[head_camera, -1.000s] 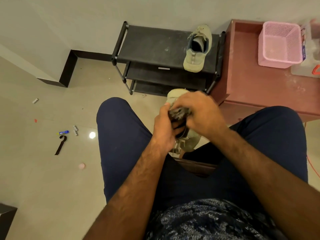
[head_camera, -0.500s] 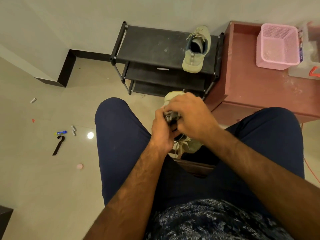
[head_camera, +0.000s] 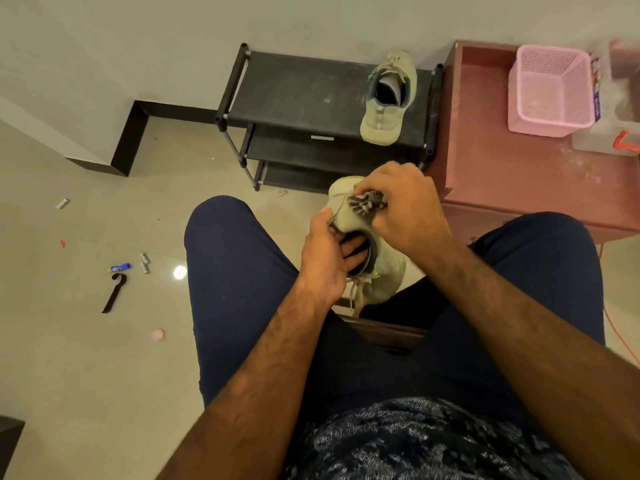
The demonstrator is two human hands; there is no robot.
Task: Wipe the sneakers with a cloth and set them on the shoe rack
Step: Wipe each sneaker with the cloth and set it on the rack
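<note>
A pale green sneaker (head_camera: 384,268) is held between my knees, its toe pointing away from me. My left hand (head_camera: 323,259) grips it with the fingers inside the shoe's opening. My right hand (head_camera: 405,209) holds a dark patterned cloth (head_camera: 367,202) bunched against the top of the sneaker near the toe. The second pale green sneaker (head_camera: 388,102) stands on the right end of the top shelf of the black shoe rack (head_camera: 298,95), against the wall.
A reddish wooden cabinet (head_camera: 512,171) stands right of the rack, bearing a pink mesh basket (head_camera: 550,91) and a clear box (head_camera: 609,133). Small litter lies on the floor at left: a blue tube (head_camera: 119,268), a black strip (head_camera: 114,292), a pink cap (head_camera: 157,335).
My right hand has slid the cloth forward along the sneaker toward the toe, uncovering the shoe's opening. My left hand's fingers now show inside the opening.
</note>
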